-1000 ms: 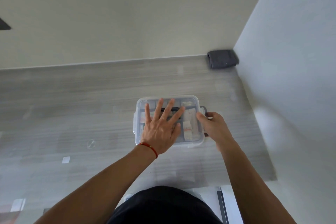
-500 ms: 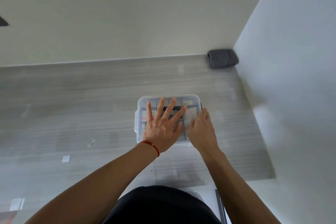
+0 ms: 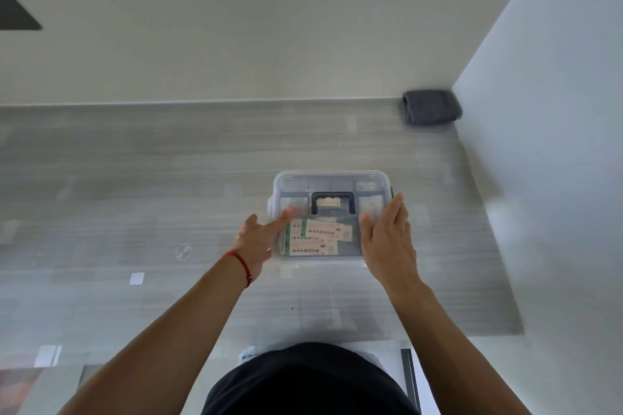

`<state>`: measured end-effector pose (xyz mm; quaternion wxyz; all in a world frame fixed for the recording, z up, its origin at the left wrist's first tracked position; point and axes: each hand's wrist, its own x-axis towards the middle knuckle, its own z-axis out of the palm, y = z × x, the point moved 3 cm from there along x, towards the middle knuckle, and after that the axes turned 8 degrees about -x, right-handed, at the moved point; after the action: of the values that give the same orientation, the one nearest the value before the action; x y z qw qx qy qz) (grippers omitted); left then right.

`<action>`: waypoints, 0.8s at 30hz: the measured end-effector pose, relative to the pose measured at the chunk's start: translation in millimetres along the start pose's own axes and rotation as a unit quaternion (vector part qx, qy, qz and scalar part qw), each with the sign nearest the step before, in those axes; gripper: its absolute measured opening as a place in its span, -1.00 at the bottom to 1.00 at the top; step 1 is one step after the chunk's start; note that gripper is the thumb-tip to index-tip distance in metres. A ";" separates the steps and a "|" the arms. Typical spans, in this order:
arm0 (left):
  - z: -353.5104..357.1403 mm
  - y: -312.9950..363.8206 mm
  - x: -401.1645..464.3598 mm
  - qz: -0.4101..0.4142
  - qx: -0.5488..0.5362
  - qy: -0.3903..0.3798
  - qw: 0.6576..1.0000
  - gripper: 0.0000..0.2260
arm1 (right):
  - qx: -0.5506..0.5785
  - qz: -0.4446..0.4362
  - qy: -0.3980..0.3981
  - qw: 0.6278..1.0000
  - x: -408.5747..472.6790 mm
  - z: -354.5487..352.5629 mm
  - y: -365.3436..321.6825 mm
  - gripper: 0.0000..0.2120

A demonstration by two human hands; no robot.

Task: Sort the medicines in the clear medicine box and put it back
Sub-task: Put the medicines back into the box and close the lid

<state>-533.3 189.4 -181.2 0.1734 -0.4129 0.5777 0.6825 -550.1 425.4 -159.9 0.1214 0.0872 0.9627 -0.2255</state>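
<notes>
Flanking: left hand [image 3: 258,239] and right hand [image 3: 387,234], both spread and gripping nothing, bracket the clear plastic lidded medicine box [image 3: 332,212].
Box: on grey wood-grain counter [image 3: 135,178], lid shut.
Nearer: both about equally near.

A grey wood-grain surface [image 3: 168,162] meets a pale wall [image 3: 236,27]; a folded dark cloth [image 3: 431,107] sits in the right corner.
</notes>
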 end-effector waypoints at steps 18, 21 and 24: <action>10.6 8.4 -30.7 0.177 -0.015 0.081 0.981 -0.46 | 0.199 -0.010 -0.068 0.978 11.4 -17.6 16.6 -0.58; 22.7 14.8 -33.4 0.158 -0.015 0.048 0.986 -0.40 | 0.261 0.014 -0.071 0.963 8.3 -20.6 19.4 -0.62; 43.2 29.3 -35.3 0.124 0.004 -0.026 0.992 -0.34 | 0.331 0.076 -0.050 0.939 0.0 -23.6 32.2 -0.63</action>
<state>-548.8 230.2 -135.7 0.1040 -0.3198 0.6226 0.7066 -547.5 464.6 -152.6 0.1507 0.1838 0.8170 -0.5253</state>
